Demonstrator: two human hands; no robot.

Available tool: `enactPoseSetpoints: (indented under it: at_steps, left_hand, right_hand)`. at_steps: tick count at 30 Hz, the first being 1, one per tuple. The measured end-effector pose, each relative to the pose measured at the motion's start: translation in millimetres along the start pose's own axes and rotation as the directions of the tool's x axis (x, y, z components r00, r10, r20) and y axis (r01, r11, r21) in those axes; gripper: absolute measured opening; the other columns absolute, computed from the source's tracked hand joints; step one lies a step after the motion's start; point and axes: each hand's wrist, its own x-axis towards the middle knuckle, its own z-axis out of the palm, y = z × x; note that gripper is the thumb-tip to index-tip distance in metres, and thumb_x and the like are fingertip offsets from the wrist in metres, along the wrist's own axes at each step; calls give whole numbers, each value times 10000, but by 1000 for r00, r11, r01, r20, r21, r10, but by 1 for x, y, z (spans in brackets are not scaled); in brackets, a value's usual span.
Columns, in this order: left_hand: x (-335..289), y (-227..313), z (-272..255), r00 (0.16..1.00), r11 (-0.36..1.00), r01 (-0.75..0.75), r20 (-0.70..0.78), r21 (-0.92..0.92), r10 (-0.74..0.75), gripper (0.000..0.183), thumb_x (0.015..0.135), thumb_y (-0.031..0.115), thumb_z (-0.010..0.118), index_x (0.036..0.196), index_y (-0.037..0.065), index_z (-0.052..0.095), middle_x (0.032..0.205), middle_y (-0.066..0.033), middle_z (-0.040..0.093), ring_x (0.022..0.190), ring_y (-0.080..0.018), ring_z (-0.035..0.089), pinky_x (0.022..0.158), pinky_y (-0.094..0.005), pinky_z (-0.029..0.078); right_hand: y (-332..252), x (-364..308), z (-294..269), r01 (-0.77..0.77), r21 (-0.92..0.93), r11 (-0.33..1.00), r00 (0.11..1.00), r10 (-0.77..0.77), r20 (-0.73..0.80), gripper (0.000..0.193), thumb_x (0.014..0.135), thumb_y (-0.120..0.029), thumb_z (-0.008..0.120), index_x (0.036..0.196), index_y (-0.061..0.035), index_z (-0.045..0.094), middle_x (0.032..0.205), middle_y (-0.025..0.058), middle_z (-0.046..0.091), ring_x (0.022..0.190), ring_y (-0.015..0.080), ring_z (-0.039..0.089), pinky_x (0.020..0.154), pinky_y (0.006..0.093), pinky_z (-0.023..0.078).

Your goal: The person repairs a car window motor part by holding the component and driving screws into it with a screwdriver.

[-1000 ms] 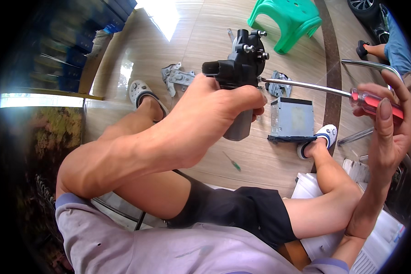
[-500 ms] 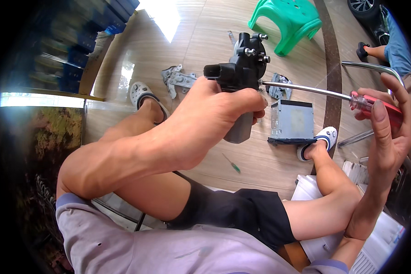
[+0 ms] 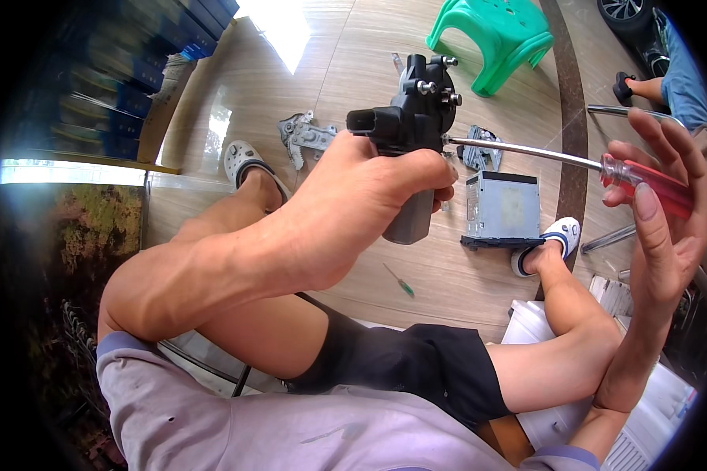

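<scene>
Black on its housing and grey on its lower can, the motor sits up in the air over the floor on my feed, gripped by the left hand, its thumb wrapped across the front and its fingers mostly hidden behind. I have the right hand holding the red-handled screwdriver loosely, thumb against the handle and fingers partly spread beyond it. The shaft runs level-ish across to the motor's right side, and its tip meets a small silvery fitting there; I cannot tell from here whether it is seated. Below, I see a toothed metal bracket lying left of the motor, a smaller grey part under the shaft, and a grey metal box near the right clog. A little green-handled tool lies nearer the black shorts. At the top of my view stands a green stool, with another person's leg off to the right.
</scene>
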Motion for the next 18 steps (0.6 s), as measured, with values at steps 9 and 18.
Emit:
enactPoseSetpoints:
  at_steps: [9,18]
  left_hand:
    - [0,0,0,999,1000,-2,-36,-23,1,224,912,208,725,997,2,721,915,-74,711,868,-129,646,771,-298,498]
    - [-2,-1,-1,999,1000,0,-46,-32,-1,240,912,200,723,1009,-20,723,949,-91,725,910,-146,676,808,-298,512]
  right_hand:
    - [-6,-3,-7,-139,-25,990,990,140,35,446,963,-206,715,1336,-17,560,1250,173,668,988,185,672,808,291,538]
    - [-11,-3,-6,-166,-30,986,986,166,19,391,953,-222,747,1244,-4,602,1171,165,702,877,139,646,778,266,521]
